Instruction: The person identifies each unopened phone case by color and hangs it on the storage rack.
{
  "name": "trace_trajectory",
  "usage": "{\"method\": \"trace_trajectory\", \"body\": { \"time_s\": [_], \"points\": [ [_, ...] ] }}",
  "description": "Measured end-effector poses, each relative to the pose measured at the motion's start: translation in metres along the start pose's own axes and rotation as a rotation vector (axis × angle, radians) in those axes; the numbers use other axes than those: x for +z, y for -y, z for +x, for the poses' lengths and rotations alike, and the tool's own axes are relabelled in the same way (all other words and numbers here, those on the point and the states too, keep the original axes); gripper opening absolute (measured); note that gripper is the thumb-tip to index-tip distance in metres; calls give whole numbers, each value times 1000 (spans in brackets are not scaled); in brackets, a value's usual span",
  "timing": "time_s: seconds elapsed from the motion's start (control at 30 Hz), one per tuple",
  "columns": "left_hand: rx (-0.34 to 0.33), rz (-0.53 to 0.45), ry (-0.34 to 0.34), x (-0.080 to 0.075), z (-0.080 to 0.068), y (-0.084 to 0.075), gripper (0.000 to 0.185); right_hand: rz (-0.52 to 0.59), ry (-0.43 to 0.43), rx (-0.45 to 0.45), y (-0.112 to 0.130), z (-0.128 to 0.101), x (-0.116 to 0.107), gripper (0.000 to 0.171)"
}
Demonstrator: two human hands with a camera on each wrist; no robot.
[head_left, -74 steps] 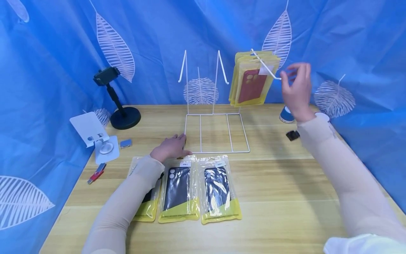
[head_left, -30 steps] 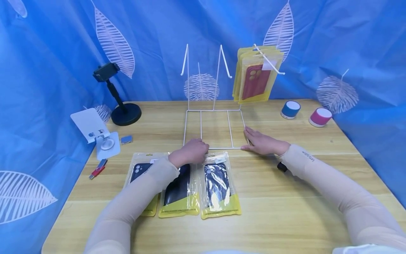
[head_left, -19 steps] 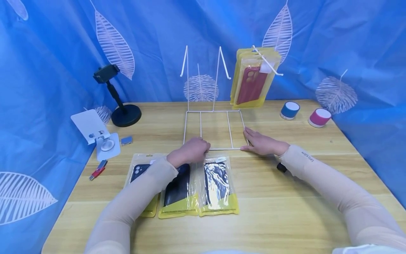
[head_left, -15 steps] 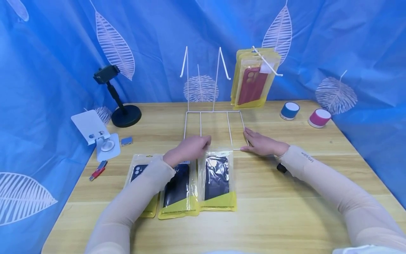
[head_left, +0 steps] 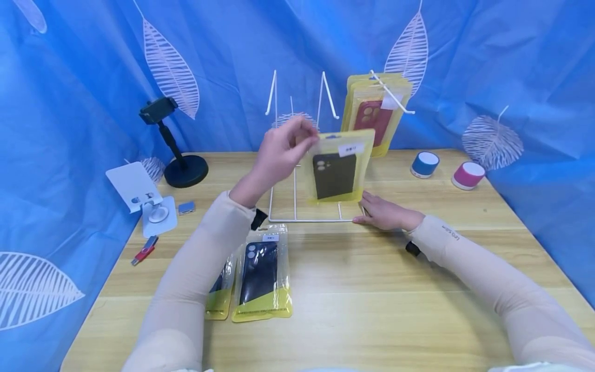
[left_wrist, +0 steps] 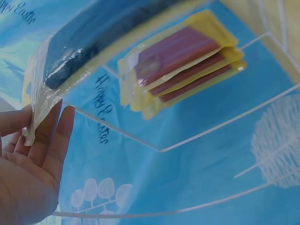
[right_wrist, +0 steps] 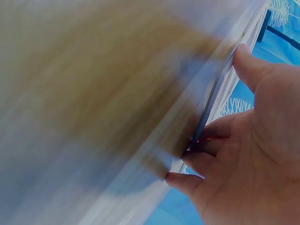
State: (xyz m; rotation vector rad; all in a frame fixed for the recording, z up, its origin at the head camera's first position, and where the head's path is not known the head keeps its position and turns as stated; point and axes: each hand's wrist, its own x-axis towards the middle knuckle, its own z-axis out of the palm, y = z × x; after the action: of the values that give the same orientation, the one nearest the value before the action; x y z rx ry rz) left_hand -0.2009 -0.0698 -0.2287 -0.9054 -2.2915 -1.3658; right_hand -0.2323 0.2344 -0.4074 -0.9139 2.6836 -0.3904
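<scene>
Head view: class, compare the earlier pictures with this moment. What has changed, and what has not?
The left hand took the rightmost packaged phone case off the table and raised it toward the wire rack. The right hand stays pressed on the rack's base; two dark cases and the hanging red cases remain.

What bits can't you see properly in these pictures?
- Head view: the leftmost packet on the table is mostly hidden by the left sleeve.
- Head view: the label on the lifted packet is too small to read.
- Right wrist view: the table is a blur.
- Left wrist view: the left hand is cut off by the edge.
</scene>
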Motion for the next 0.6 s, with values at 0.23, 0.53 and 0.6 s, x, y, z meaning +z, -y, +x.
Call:
{"method": "trace_trajectory", "body": {
  "time_s": [0.23, 0.53, 0.6],
  "points": [
    [2, 10, -38, 0, 27, -3, 13, 30, -22, -52, -3, 1, 1, 75],
    [-40, 94, -40, 3, 42, 9, 17, -12, 51, 67, 0, -3, -2, 87],
    [-59, 117, -36, 3, 47, 14, 17, -15, 48, 69, 0, -2, -1, 87]
  ]
}}
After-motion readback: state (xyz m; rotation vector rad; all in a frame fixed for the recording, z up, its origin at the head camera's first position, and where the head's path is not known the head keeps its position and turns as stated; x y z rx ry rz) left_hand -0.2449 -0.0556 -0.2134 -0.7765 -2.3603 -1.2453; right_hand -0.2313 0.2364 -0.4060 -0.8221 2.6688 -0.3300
